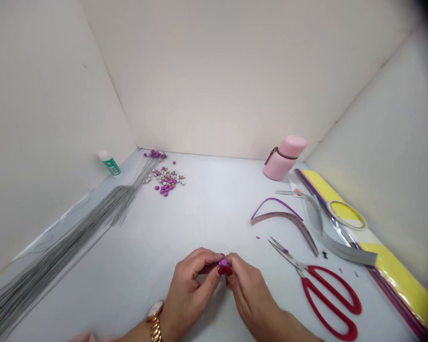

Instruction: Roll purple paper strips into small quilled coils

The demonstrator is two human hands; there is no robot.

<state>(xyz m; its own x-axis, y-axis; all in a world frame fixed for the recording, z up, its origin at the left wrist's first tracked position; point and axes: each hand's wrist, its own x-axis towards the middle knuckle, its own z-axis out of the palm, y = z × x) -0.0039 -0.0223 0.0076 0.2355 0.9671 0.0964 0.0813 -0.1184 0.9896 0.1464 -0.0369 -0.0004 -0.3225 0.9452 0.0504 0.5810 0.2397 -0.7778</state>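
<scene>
Between the fingertips of both hands is a small purple paper star (223, 261), low in the middle of the view. My left hand (196, 280), with a gold watch (155, 313) at its wrist, pinches it from the left. From the right, my right hand (248, 285) pinches the same star, thumbs side by side. Fingers cover part of it. Right of my hands lie red-handled scissors (306, 273), blades slightly apart, with a purple scrap (286, 251) on them. Beyond the scissors are a purple paper strip (278, 199) and a pinkish patterned strip (285, 216).
A pile of small purple, silver and pink stars (168, 179) lies at the back left, near a bundle of grey wires (74, 232). A glue stick (109, 163) stands leftward. At right are a pink flask (284, 157), grey strips (349, 249), a tape roll (362, 223) and yellow sheets (395, 270).
</scene>
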